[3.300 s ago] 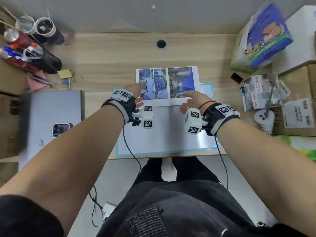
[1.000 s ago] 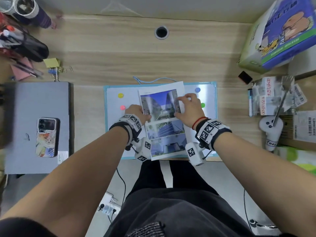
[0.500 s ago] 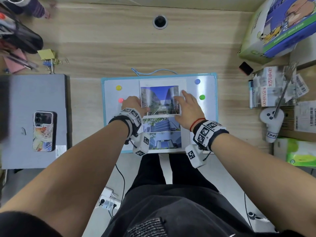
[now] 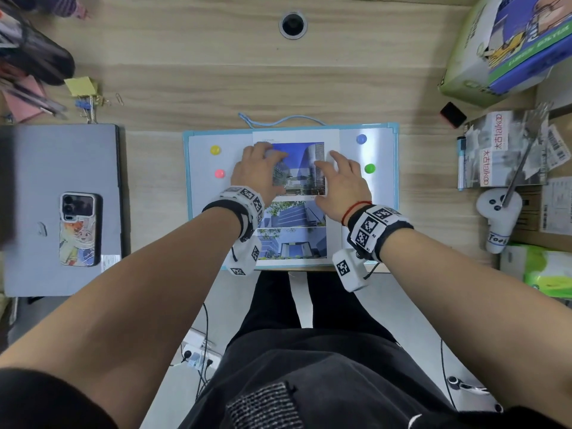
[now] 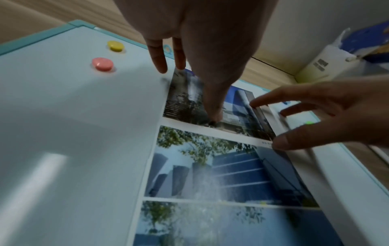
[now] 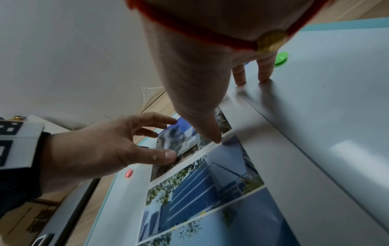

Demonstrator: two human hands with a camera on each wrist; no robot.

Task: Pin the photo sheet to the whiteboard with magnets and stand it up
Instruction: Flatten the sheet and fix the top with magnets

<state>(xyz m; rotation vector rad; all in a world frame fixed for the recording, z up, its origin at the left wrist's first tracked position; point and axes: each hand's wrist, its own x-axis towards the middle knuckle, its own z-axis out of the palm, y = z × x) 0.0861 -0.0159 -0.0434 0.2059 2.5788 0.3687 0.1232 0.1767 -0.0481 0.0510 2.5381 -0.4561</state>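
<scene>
My left hand and right hand, fingers spread and gripping nothing, hide part of the glossy photo sheet, pressed flat on the blue-framed whiteboard.

Grey closed laptop at left with a cartoon-cased phone on top; blue-green cardboard box upper right.

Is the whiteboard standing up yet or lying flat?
Lying flat. The whiteboard rests face-up on the desk, photo sheet spread on it, with both hands on the sheet.
</scene>
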